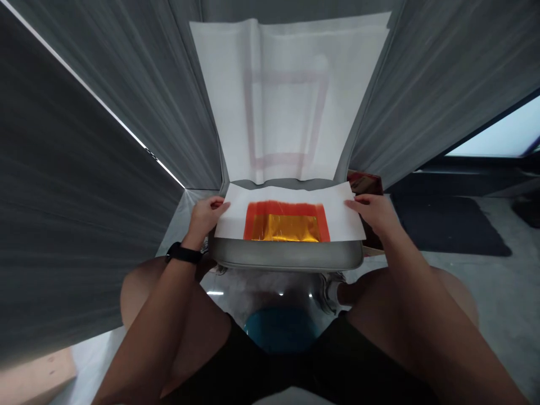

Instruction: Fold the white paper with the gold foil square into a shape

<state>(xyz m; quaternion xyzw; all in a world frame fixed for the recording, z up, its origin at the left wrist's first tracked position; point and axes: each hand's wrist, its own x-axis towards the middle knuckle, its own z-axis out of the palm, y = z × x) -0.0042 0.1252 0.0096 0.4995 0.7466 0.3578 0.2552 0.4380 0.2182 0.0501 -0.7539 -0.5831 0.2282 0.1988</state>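
Both my hands grip the side edges of a white paper sheet (291,194) that lies over a rounded grey seat edge (287,255). My left hand (205,216) holds its left edge, and my right hand (372,213) holds its right edge. Printed on the sheet is a red-orange rectangular border (287,208) around a shiny gold foil panel (286,228). Beyond the sheet, a large white sheet (287,95) with a faint pink rectangular outline stretches away. A black watch (183,253) circles my left wrist.
Grey curtains (442,79) hang on both sides. A red box (365,183) stands behind my right hand. A dark floor mat (447,225) lies to the right, and a blue round object (280,329) sits low between my knees.
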